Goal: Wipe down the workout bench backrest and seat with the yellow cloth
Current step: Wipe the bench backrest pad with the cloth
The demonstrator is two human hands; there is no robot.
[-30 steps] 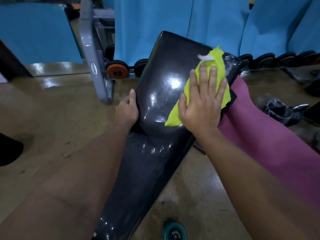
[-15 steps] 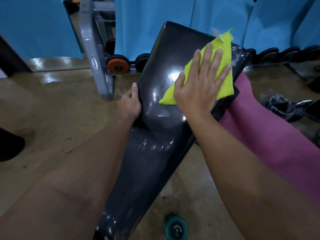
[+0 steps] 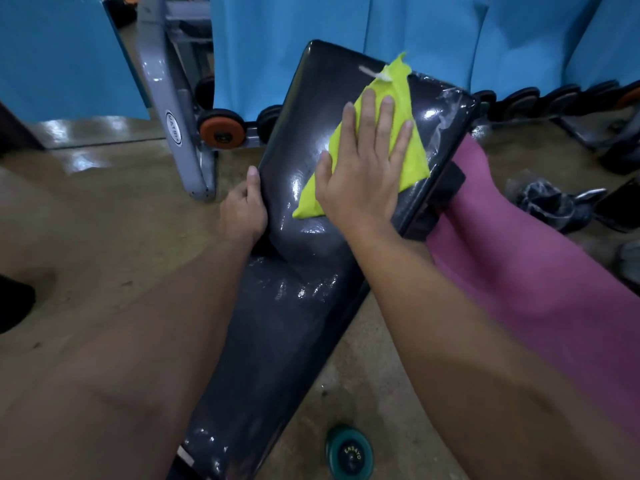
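The black padded workout bench runs from the bottom middle up to the top centre; its backrest [image 3: 304, 109] shines wet and the seat [image 3: 277, 341] lies nearer me. A yellow cloth [image 3: 412, 157] lies flat on the upper right of the backrest. My right hand [image 3: 363, 168] presses on the cloth with straight, spread fingers. My left hand [image 3: 242, 213] grips the backrest's left edge, its thumb on top and its fingers hidden under the pad.
A pink mat [image 3: 519, 271] lies to the right of the bench. A grey machine frame [image 3: 173, 116] with an orange weight [image 3: 221, 131] stands behind on the left. A teal dumbbell end [image 3: 349, 452] sits on the floor below. Blue curtains [image 3: 277, 39] hang behind.
My right hand slid the cloth up the backrest toward its top edge, then slightly back left and down. The left hand kept its grip on the edge.
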